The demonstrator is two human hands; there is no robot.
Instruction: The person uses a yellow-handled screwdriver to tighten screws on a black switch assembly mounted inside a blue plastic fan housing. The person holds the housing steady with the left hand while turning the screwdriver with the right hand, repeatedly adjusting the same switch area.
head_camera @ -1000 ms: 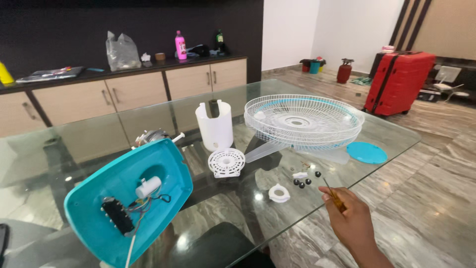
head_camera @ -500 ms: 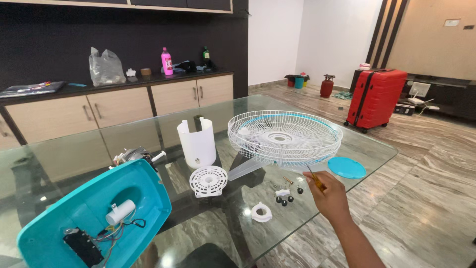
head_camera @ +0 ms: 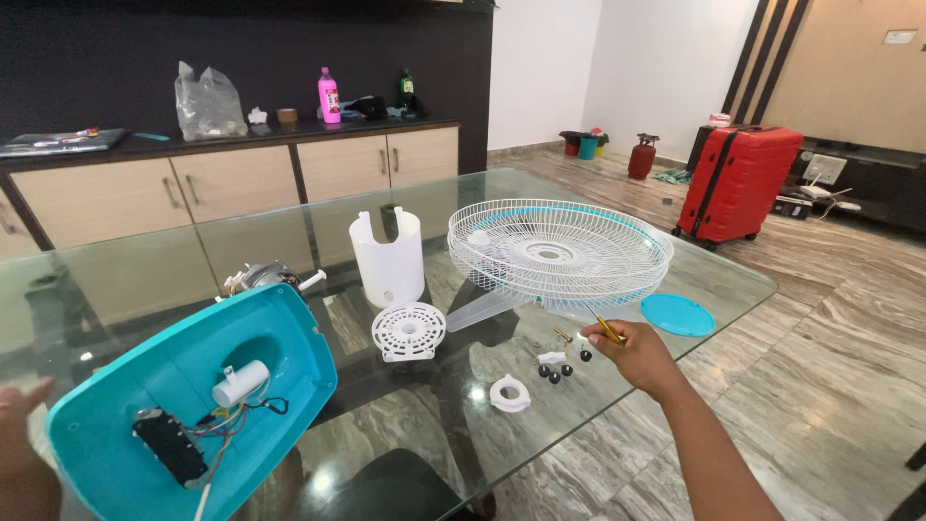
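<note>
Right hand (head_camera: 640, 357) pinches a yellow screwdriver (head_camera: 608, 329). Just left of fingers: three black knobs (head_camera: 556, 370), loose screws (head_camera: 561, 335). Beyond: one white grille (head_camera: 559, 251). Left hand (head_camera: 21, 439): cannot tell.

Bare glass tabletop (head_camera: 733, 280) lies open along the near edge between the white plastic ring (head_camera: 509, 393) and the round turquoise disc (head_camera: 677, 315). The wide white wire fan guard (head_camera: 559, 253) overhangs the loose screws (head_camera: 562, 336) and small black knobs (head_camera: 559, 370), blocking any straight path from above. On the left the upturned turquoise fan base (head_camera: 193, 396) fills the near corner, with a narrow lane between it and the white slotted grille disc (head_camera: 409, 331).
</note>
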